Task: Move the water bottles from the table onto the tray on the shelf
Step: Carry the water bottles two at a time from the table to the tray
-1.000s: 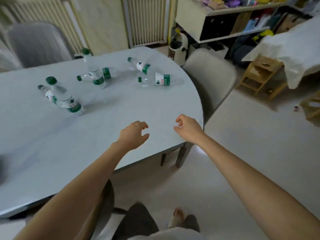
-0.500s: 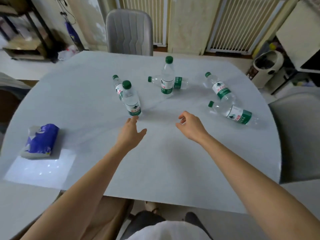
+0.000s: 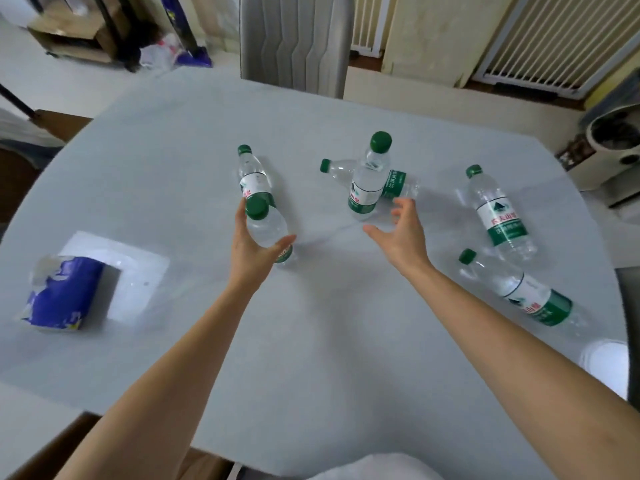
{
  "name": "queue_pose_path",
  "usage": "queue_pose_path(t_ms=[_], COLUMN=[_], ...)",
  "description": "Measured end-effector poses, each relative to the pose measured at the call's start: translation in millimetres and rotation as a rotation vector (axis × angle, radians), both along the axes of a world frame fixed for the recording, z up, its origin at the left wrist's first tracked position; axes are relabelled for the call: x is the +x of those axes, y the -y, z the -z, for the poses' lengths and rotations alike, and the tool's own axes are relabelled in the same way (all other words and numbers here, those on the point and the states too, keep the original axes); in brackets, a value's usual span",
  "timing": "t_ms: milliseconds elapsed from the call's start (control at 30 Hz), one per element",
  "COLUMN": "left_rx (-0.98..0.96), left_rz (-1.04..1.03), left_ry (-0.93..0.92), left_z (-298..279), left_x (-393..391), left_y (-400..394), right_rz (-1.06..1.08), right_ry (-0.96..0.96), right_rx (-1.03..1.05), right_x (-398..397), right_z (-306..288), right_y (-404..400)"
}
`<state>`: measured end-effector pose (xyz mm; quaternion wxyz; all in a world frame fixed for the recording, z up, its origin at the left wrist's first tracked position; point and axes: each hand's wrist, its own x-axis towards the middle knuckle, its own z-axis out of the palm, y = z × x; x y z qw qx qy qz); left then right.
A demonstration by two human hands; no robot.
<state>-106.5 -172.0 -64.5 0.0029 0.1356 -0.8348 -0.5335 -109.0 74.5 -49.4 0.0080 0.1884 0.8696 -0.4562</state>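
Near bottle: upright on table, green cap up, cupped by left hand, thumb and fingers curling round its body. Middle bottle: upright, long axis vertical, just beyond and left of right hand; fingers spread, holding nothing, nearer hand to it. Four more lying flat. Tissue pack far left. Tray, shelf: out of view.

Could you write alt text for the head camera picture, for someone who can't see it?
A person's left hand wraps around an upright water bottle on a pale table, while the right hand reaches open toward another standing bottle. Four more green-capped bottles lie on their sides, and a blue tissue pack sits at the left.
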Motion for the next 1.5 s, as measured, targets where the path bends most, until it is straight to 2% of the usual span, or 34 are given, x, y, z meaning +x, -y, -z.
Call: queue_pose_path(t_ms=[300, 467, 833, 967, 1167, 1267, 1400, 1500], left_rx=[-0.009, -0.005, 0.027, 0.04, 0.17, 0.344, 0.51, 0.567], left_rz=[0.0, -0.024, 0.017, -0.012, -0.12, -0.22, -0.286, -0.301], left_ry=[-0.012, 0.006, 0.025, 0.037, 0.075, 0.084, -0.047, -0.152], left_z=[26, 29, 28, 30, 23, 6, -36, -69], left_x=[-23, -24, 16, 60, 129, 155, 187, 219], left_y=[-13, -15, -22, -30, -37, -24, 5, 42], right_rz=[0.122, 0.133, -0.06, -0.126, -0.283, -0.269, -0.276, -0.38], right_ry=[-0.157, -0.114, -0.02, -0.005, 0.021, 0.058, 0.102, 0.197], right_rx=[-0.219, -0.186, -0.219, -0.253, -0.321, -0.422, -0.674, -0.824], right_x=[-80, -99, 21, 60, 98, 121, 146, 164], right_z=[41, 40, 41, 44, 37, 20, -18, -50], right_y=[4, 7, -1, -1, 5, 23, 60, 98])
